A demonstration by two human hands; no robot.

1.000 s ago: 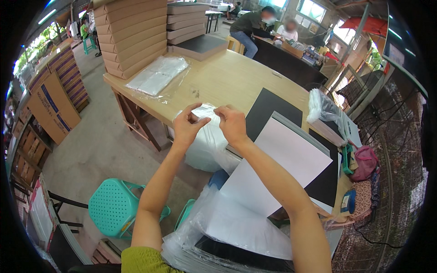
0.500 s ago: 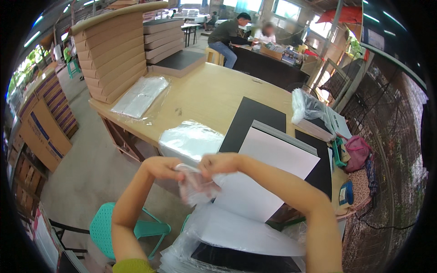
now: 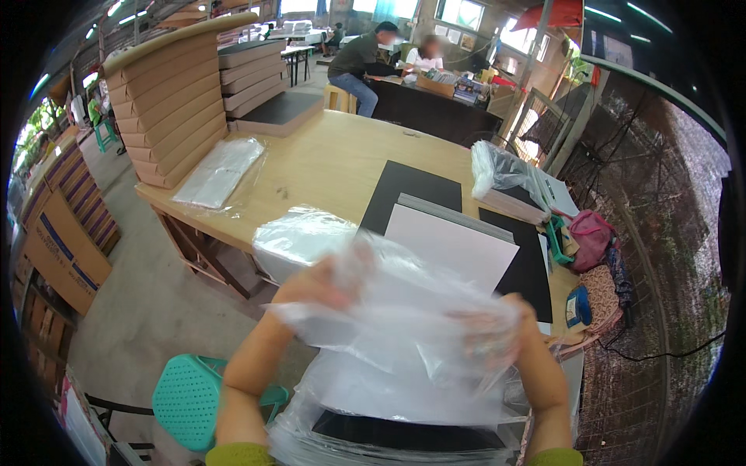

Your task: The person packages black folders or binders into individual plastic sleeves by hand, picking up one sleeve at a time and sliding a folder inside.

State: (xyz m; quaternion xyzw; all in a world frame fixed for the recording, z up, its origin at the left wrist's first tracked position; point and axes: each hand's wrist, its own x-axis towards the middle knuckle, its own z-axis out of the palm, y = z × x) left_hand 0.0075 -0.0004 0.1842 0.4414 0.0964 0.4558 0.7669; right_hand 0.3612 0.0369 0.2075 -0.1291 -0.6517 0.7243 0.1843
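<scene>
Here, a clear plastic bag (image 3: 404, 311) is stretched between both hands, above the near table edge (image 3: 225, 233). Left hand (image 3: 318, 287) is clenched on the bag's left edge; right hand (image 3: 489, 330) grips its right side, fingers blurred through the film. A white board (image 3: 454, 248) lies just beyond the grip. Open floor lies left of it, beside a teal stool (image 3: 190, 400). Forearms raised, elbows low.

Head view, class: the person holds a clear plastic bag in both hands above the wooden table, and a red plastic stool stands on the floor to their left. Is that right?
Not quite. In the head view the stool is teal, not red. The rest holds: the left hand and right hand hold the clear plastic bag above the wooden table, and the stool stands on the floor to the person's left.
</scene>
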